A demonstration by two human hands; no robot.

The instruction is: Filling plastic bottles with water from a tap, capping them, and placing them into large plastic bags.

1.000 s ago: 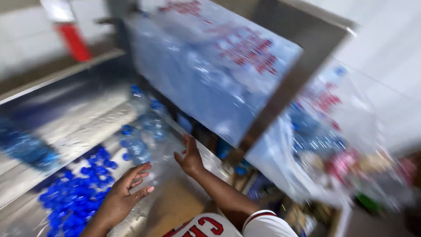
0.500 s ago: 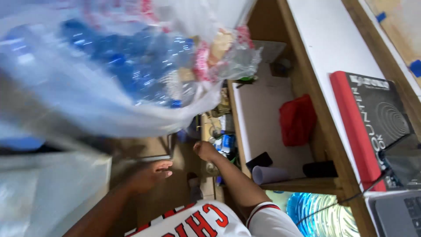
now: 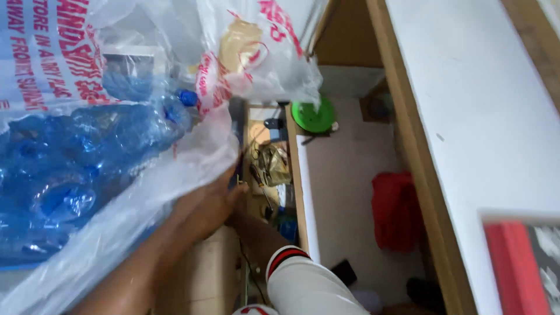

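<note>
I cannot see my right hand; it is behind my left hand, whose fingers go under the big plastic bag. The bag and the red book run off the edges. The small things on the brown shelf are too blurry to tell.

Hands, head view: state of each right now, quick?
Left hand: pressed against the underside of the clear plastic bag of blue bottles; grip cannot be told.
Right hand: hidden behind the left; only its forearm shows.
</note>
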